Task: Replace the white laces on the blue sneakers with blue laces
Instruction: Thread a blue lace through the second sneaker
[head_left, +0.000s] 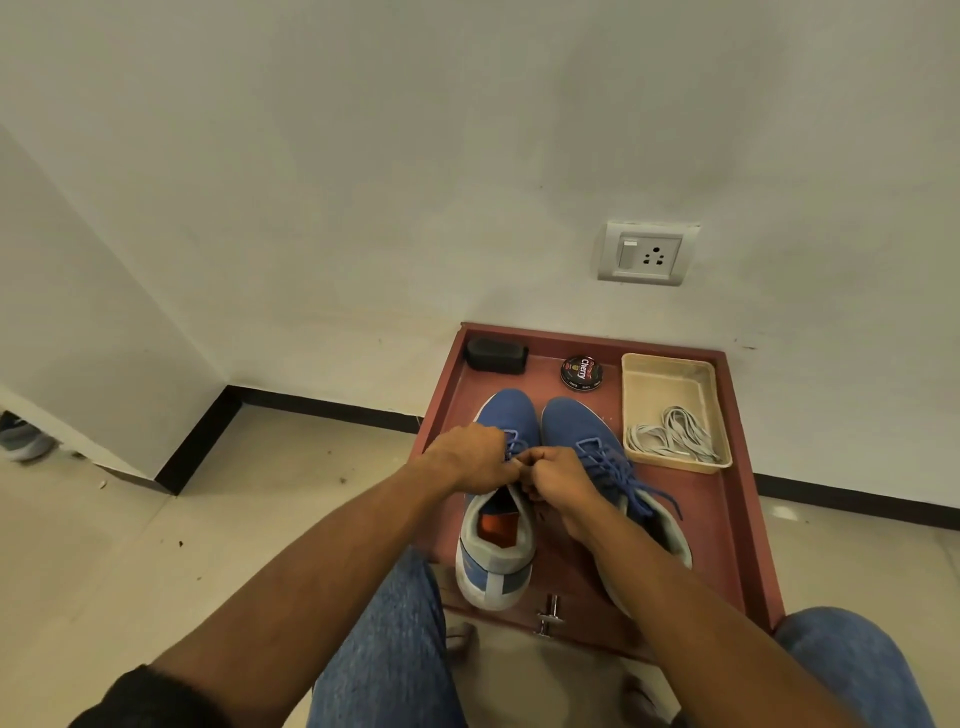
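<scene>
1. Two blue sneakers stand side by side, toes toward the wall, on a reddish-brown tray-like board (737, 499) with a raised rim; their uppers look like soft knit or suede, with pale grey heel collars and soles.
2. The left sneaker (498, 525) has an orange insole showing in its opening.
3. The left hand (470, 460) and right hand (558, 475) meet knuckle to knuckle over that shoe's throat, each grip curled tight and pinching its blue lace (514, 447).
4. The right sneaker (582, 426) is already threaded with a blue lace (631, 480), the loose ends trailing over its collar.
5. The white laces (670, 434), flat and tangled, lie in a shallow cream rectangular plastic tray (665, 371) at the board's right side.
6. A round black polish tin (582, 372) reads "Cherry"; smaller print is illegible.
7. A black, oblong, rounded block (496, 355) sits in the far left corner.
8. A small metal latch (549, 616) is on the near rim.
</scene>
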